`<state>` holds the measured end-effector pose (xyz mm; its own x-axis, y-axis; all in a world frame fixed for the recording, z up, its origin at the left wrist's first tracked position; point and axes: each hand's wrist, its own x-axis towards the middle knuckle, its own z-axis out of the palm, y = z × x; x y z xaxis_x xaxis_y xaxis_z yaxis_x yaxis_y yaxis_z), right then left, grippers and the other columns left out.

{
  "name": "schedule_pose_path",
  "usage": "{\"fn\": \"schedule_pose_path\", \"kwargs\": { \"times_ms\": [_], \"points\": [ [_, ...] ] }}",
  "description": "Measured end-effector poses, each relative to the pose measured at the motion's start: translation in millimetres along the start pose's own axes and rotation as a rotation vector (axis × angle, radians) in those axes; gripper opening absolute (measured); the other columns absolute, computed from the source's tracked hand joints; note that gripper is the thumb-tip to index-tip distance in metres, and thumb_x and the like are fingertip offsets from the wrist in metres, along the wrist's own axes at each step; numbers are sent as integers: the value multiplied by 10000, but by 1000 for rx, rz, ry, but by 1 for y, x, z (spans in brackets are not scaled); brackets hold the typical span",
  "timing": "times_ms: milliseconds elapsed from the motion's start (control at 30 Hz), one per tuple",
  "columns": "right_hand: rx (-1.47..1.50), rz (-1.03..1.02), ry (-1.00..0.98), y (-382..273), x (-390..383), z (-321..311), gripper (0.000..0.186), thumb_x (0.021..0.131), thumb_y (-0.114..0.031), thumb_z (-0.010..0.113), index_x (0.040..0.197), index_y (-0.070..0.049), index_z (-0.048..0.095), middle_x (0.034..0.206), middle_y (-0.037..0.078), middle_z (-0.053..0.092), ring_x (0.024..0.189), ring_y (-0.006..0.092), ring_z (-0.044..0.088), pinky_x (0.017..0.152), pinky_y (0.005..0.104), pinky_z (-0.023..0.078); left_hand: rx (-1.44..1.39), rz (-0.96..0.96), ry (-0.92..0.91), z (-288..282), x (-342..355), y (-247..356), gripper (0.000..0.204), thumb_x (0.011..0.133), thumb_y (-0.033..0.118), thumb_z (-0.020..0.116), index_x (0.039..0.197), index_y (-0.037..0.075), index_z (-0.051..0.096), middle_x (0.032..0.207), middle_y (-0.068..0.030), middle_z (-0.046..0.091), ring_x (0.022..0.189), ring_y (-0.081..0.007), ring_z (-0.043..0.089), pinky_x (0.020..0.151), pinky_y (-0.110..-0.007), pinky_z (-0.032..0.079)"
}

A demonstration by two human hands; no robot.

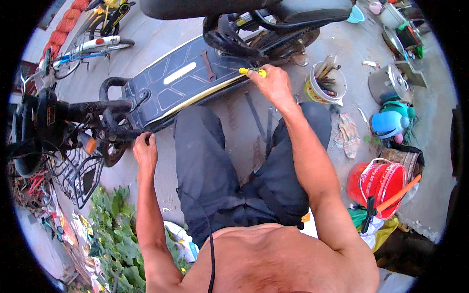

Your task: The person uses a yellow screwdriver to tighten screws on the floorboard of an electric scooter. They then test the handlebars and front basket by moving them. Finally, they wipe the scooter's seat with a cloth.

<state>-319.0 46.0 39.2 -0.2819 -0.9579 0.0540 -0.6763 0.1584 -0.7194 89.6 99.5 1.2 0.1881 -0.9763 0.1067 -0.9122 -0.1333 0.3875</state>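
Observation:
An electric scooter (163,100) stands across in front of me, its dark footboard edged in pale yellow. My right hand (275,85) is closed round a yellow-handled screwdriver (245,71) at the footboard's seat end; no shaft can be made out. Close by, a rusty spanner (209,67) lies flat on the footboard. At the front end, my left hand (145,150) has its fingers curled together against the lower edge of the black frame tube (122,129). What those fingers grip, if anything, is hidden.
To the right stand a white bucket of tools (312,93), a lidded metal pot (386,83), a blue jug (388,123) and a red bucket (361,178). Leafy plants (117,234) grow at lower left, below a wire basket (78,171). Bicycles (93,49) stand at far left.

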Motion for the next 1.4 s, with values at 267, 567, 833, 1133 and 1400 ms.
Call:
{"fn": "schedule_pose_path", "kwargs": {
  "times_ms": [267,567,833,1133,1400],
  "points": [
    [2,25,-22,0,4,-5,459,802,-435,661,840,22,658,846,268,654,838,435,639,745,502,494,-13,64,-36,18,3,-16,209,854,165,634,971,-3,677,930,-193,664,880,-356,630,807,-420,482],
    [78,44,4,-3,0,-13,438,795,-406,674,833,30,661,826,261,657,820,428,641,739,496,497,-34,-2,-47,3,5,5,220,858,176,642,976,-6,681,920,-175,667,845,-303,646,782,-393,493],
    [73,20,62,3,-2,-17,433,784,-405,671,826,26,660,819,257,659,817,426,642,741,502,494,-15,73,-25,2,6,12,246,869,188,627,989,-21,675,956,-190,668,884,-328,646,819,-392,487],
    [74,17,99,8,-2,-18,411,789,-390,665,803,21,649,811,261,655,799,435,640,734,517,491,-12,112,-50,8,9,2,253,870,204,626,981,-18,675,942,-193,677,896,-338,648,825,-404,485],
    [56,21,93,13,1,-11,401,799,-386,656,818,14,645,805,254,657,802,436,641,745,516,486,30,8,-99,17,4,2,249,870,215,624,990,4,681,965,-193,678,910,-354,644,828,-416,484]
  ]
}}
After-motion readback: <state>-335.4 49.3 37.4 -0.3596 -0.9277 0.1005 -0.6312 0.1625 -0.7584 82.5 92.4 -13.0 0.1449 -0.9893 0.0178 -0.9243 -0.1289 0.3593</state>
